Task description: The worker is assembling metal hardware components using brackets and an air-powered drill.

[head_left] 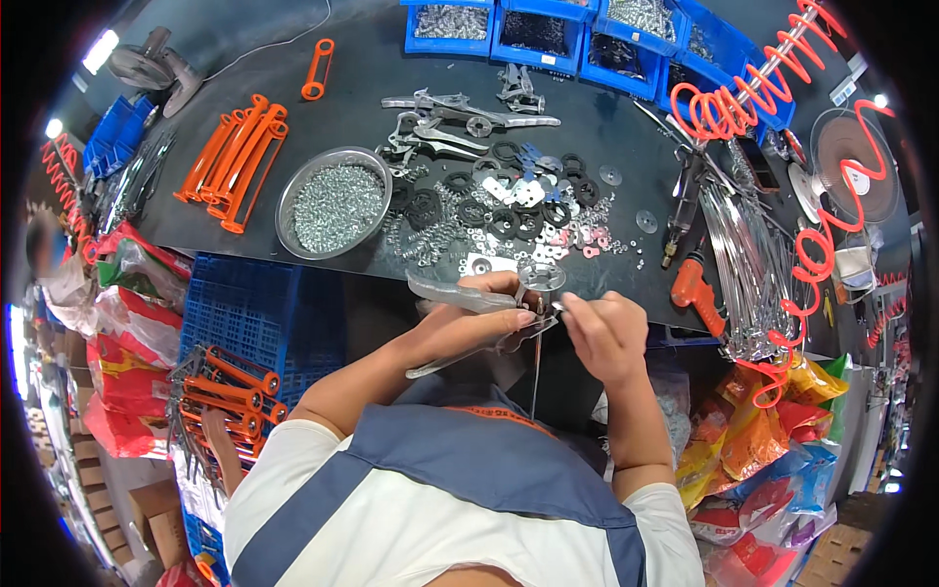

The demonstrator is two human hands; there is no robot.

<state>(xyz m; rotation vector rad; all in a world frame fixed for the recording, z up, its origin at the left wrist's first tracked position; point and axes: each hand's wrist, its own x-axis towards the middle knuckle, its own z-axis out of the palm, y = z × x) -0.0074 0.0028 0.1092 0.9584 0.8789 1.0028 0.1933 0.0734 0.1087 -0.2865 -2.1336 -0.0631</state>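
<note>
My left hand [501, 315] is wrapped round a grey metal caulking gun handle [448, 293] at the table's front edge. A trigger lever [440, 366] points down and left beneath that hand. At the handle's upper end sits a round metal disc [544, 278], and a thin rod [536, 377] hangs below. Just right of the handle, my right hand [611, 335] is closed in a pinch, with a small shiny bit at its fingertips that I cannot make out. Beyond both hands lie loose black rings [503, 223], springs [430, 245] and small washers [587, 235].
A metal bowl of small fasteners [337, 207] and orange frames [240, 161] stand to the left. Grey handle parts [469, 117] lie behind, before blue bins [543, 39]. At the right are an orange power tool [696, 289], metal rods [738, 235] and a red coiled hose [814, 254].
</note>
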